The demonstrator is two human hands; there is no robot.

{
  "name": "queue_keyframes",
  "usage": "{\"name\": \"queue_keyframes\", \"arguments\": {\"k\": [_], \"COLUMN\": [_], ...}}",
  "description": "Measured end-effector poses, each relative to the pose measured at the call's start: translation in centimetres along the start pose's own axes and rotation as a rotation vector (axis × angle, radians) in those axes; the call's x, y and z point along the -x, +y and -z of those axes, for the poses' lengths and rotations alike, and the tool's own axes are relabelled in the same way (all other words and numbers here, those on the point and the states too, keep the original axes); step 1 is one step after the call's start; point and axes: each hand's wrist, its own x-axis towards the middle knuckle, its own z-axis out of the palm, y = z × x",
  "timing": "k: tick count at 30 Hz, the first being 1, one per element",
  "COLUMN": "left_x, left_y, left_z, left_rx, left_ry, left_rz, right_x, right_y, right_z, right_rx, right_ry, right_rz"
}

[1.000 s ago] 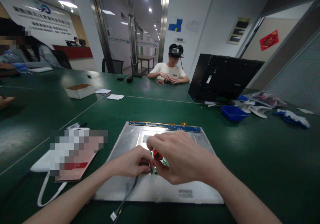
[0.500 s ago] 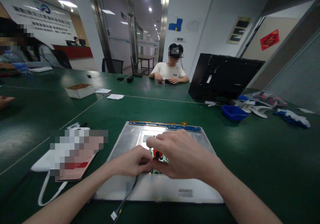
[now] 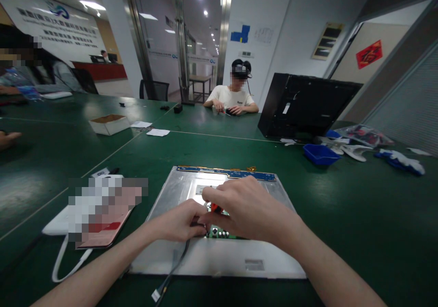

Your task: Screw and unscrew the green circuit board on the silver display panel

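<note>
Green table [image 3: 342, 215], probably an office lobby.

2 hands [image 3: 219, 218], 1 panel [image 3: 178, 186], 1 blue tray [image 3: 320, 154].

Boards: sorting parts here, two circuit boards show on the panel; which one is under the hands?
The green board, mid-panel between both hands; the blue board lies untouched along the far edge.

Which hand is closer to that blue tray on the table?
Right. The right hand lies on the panel's middle, below-left of the blue tray; the left hand sits farther left.
</note>
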Motion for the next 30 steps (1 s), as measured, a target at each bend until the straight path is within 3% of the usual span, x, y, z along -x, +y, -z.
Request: {"name": "queue_keyframes", "arguments": {"k": [30], "left_x": [-0.05], "left_y": [0.44], "left_z": [0.06], "left_rx": [0.055], "left_ry": [-0.020], "left_rz": [0.040], "right_x": [0.04], "right_y": [0.25], "right_z": [0.43], "right_rx": [-0.039], "right_ry": [-0.010], "right_rz": [0.007]}}
